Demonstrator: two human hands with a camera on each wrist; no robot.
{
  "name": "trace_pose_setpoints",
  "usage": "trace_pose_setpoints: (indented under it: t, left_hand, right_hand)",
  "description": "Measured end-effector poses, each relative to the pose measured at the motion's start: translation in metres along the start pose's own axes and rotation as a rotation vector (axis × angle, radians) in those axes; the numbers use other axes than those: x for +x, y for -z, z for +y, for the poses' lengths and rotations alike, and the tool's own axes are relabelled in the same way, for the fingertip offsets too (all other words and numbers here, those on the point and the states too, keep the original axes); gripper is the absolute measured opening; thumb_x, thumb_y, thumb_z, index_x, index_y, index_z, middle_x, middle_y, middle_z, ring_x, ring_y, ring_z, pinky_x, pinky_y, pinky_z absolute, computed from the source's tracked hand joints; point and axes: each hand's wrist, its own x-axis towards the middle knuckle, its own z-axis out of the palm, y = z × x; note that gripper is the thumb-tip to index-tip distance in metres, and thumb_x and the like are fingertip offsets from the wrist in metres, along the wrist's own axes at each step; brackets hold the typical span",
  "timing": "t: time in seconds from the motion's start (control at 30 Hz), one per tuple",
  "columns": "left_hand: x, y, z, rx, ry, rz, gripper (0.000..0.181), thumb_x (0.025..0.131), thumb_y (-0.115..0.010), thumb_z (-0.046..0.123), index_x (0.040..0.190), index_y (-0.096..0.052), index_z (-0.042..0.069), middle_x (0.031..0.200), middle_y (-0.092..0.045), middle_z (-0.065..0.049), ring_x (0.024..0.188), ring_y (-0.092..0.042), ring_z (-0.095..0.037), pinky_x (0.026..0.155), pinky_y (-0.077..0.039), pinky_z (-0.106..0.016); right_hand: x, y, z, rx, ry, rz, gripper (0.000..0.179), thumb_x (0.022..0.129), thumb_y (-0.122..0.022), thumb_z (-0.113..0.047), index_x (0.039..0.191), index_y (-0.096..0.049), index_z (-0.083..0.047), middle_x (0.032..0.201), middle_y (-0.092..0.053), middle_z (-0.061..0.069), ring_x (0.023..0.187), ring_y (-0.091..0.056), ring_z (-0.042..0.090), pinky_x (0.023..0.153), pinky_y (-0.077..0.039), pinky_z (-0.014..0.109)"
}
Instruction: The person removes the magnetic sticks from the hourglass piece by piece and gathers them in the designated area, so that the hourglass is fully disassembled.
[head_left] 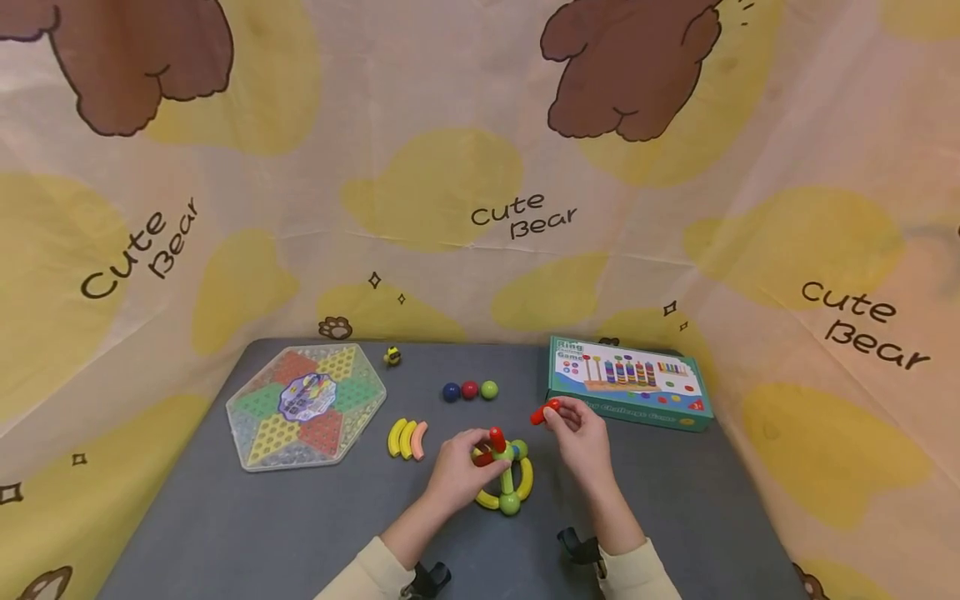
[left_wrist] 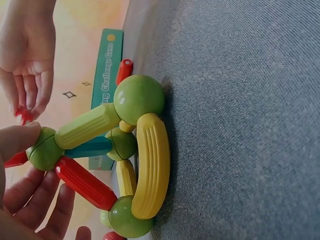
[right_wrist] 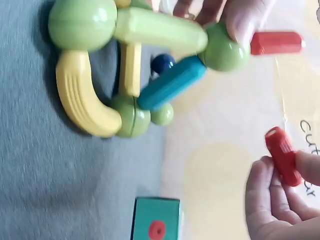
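Note:
A magnetic stick-and-ball frame (head_left: 509,503) stands on the table, with curved yellow sticks at its base. Straight light-green, blue (right_wrist: 172,82) and red (left_wrist: 86,183) sticks slope up to a green top ball (left_wrist: 45,149). My left hand (head_left: 459,468) pinches that ball between thumb and fingers. Another red stick (right_wrist: 276,43) points upward from the ball. To the right of the frame and apart from it, my right hand (head_left: 583,437) holds a short red stick (right_wrist: 283,156) between thumb and fingertips.
Beyond the frame lie blue, red and green balls (head_left: 469,390). Curved yellow and pink sticks (head_left: 407,439) lie left, near a hexagonal board game (head_left: 255,450). A bee figure (head_left: 392,357) and a green game box (head_left: 630,383) stand behind. One red stick (left_wrist: 124,71) shows before the box.

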Motion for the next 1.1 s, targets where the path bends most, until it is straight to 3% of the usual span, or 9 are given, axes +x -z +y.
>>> trace_pose_setpoints:
  t: [0.2,0.3,0.4,0.53,0.63,0.9,1.1]
  left_hand:
    - [-0.002,-0.001,0.002,0.005,0.023,0.029,0.044,0.081,-0.085,0.035,0.116,-0.070,0.014,0.105,-0.069,0.000,0.096,-0.065,-0.019,0.080,-0.060,-0.033]
    - [-0.002,-0.004,0.003,-0.015,0.061,0.035,0.054,0.077,-0.088,0.039,0.120,-0.064,0.016,0.107,-0.067,0.000,0.100,-0.063,-0.019,0.084,-0.059,-0.035]
    - [0.000,-0.006,0.005,-0.020,0.081,0.047,0.053,0.074,-0.090,0.039,0.114,-0.063,0.017,0.105,-0.065,0.000,0.099,-0.061,-0.020,0.083,-0.057,-0.034]
    - [0.000,-0.007,0.004,-0.001,0.062,0.056,0.039,0.076,-0.090,0.033,0.103,-0.066,0.018,0.098,-0.065,0.002,0.095,-0.060,-0.021,0.078,-0.056,-0.029]
    - [-0.001,-0.006,0.004,0.013,0.046,0.048,0.035,0.078,-0.088,0.032,0.103,-0.068,0.019,0.098,-0.066,0.003,0.096,-0.061,-0.021,0.077,-0.056,-0.027]
    - [0.000,-0.005,0.002,0.035,-0.002,-0.027,0.042,0.083,-0.083,0.036,0.117,-0.068,0.016,0.114,-0.066,0.000,0.108,-0.060,-0.023,0.088,-0.058,-0.041]
    - [0.002,-0.006,-0.001,0.046,0.024,-0.028,0.046,0.081,-0.083,0.045,0.115,-0.068,0.018,0.110,-0.066,0.003,0.104,-0.057,-0.021,0.086,-0.055,-0.036]
  right_hand:
    - [0.002,0.012,0.002,-0.030,-0.012,-0.049,0.034,0.097,-0.069,-0.022,0.128,-0.066,-0.007,0.115,-0.070,0.013,0.094,-0.071,0.022,0.085,-0.059,0.031]
    - [0.002,0.017,0.005,-0.036,-0.016,-0.032,0.034,0.096,-0.071,-0.025,0.127,-0.067,-0.011,0.114,-0.071,0.011,0.093,-0.071,0.021,0.082,-0.058,0.025]
    - [0.003,0.020,0.007,-0.028,-0.027,-0.021,0.036,0.095,-0.072,-0.027,0.127,-0.066,-0.011,0.115,-0.071,0.012,0.093,-0.072,0.021,0.082,-0.058,0.022]
    - [0.004,0.024,0.008,-0.027,-0.057,-0.011,0.038,0.094,-0.073,-0.028,0.126,-0.065,-0.009,0.115,-0.072,0.013,0.096,-0.072,0.022,0.083,-0.058,0.023]
    - [0.004,0.027,0.008,-0.049,-0.077,-0.009,0.036,0.094,-0.074,-0.028,0.125,-0.066,-0.011,0.116,-0.072,0.011,0.099,-0.071,0.021,0.084,-0.058,0.024]
    - [0.004,0.032,0.011,-0.102,-0.084,-0.009,0.039,0.094,-0.073,-0.034,0.129,-0.068,-0.016,0.121,-0.070,0.009,0.105,-0.067,0.024,0.085,-0.056,0.028]
    - [0.003,0.036,0.010,-0.110,-0.086,-0.011,0.039,0.095,-0.072,-0.032,0.130,-0.068,-0.015,0.123,-0.070,0.009,0.109,-0.066,0.024,0.086,-0.055,0.025]
